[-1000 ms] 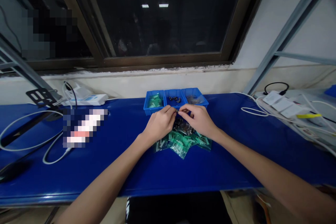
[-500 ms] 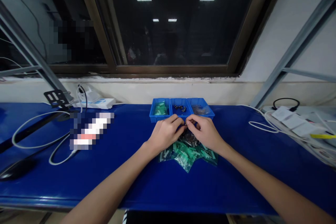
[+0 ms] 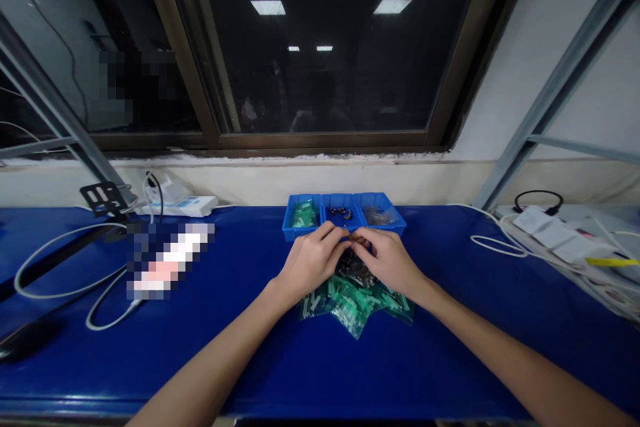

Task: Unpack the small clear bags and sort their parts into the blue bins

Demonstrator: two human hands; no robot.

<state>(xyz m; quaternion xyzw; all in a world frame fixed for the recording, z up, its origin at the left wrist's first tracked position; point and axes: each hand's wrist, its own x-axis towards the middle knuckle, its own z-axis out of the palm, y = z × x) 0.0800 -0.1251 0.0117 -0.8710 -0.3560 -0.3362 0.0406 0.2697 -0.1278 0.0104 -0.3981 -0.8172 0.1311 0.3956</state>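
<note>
My left hand (image 3: 311, 260) and my right hand (image 3: 387, 259) meet fingertip to fingertip above a pile of clear bags of small green parts (image 3: 356, 297) on the blue table (image 3: 320, 353). Both hands are closed in a pinch on something tiny between them that I cannot make out. Just beyond the fingers stand three small blue bins (image 3: 344, 212): the left one holds green parts, the middle one a few dark pieces, the right one greyish parts.
White cables (image 3: 60, 260) loop over the table's left side beside a white power strip (image 3: 183, 203). A dark mouse (image 3: 27, 339) lies at the near left. More white cables and adapters (image 3: 550, 230) crowd the right end. A window and grey frame bars stand behind.
Both hands have drawn closer together, with the fingertips now touching. The camera view has tilted, so the table sits lower in the picture.
</note>
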